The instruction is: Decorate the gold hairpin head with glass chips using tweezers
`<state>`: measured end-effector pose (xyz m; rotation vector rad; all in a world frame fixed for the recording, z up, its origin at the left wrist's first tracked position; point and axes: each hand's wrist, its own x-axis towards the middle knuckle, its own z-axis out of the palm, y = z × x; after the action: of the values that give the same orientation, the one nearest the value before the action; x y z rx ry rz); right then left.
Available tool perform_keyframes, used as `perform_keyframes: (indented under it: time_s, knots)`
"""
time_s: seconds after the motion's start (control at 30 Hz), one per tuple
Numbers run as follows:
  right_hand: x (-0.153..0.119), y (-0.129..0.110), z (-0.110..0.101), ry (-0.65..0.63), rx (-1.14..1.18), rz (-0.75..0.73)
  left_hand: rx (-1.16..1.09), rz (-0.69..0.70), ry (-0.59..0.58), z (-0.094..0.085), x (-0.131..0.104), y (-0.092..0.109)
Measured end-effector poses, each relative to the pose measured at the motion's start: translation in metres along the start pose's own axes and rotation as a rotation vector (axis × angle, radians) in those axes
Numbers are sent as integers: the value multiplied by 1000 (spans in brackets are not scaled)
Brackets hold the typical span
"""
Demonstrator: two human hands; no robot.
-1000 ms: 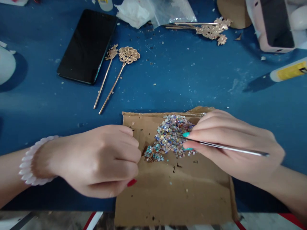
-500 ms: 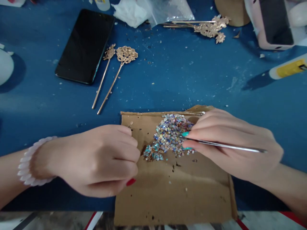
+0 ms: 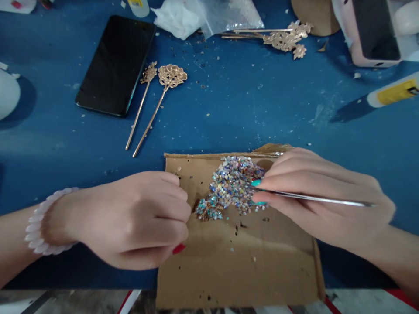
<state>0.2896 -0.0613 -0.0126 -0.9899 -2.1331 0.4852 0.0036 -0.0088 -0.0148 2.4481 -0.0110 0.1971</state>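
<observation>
My left hand (image 3: 140,220), with a pale bead bracelet (image 3: 36,222) at its wrist, is closed in a fist over the left side of the cardboard sheet (image 3: 242,270). Out from its knuckles shows the head of a hairpin (image 3: 209,208), set with turquoise and clear chips; its stem is hidden in the fist. My right hand (image 3: 314,196) pinches a pair of thin metal tweezers (image 3: 310,199). Their tips point left into a heap of small multicoloured stone chips (image 3: 234,181), just right of the hairpin's head.
A black phone (image 3: 116,65) and two gold hairpins (image 3: 172,76) lie at the back left. More gold hairpins (image 3: 284,38) rest near a plastic bag (image 3: 229,17) and a crumpled tissue (image 3: 180,19). A pale-cased phone (image 3: 375,30) and a yellow-labelled tube (image 3: 393,93) are at right.
My right hand and the tweezers have shifted slightly right, away from the hairpin's head. My left hand stays in place.
</observation>
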Motion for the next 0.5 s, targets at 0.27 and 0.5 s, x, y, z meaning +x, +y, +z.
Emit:
perform_keyframes:
  time_s: [0.27,0.5]
  knots:
    - [1,0,1,-15,-19,8,-1,3,-2,-1,1,0]
    - [2,1,3,-33,-9,6,2,-6,-6,-1,-1,0]
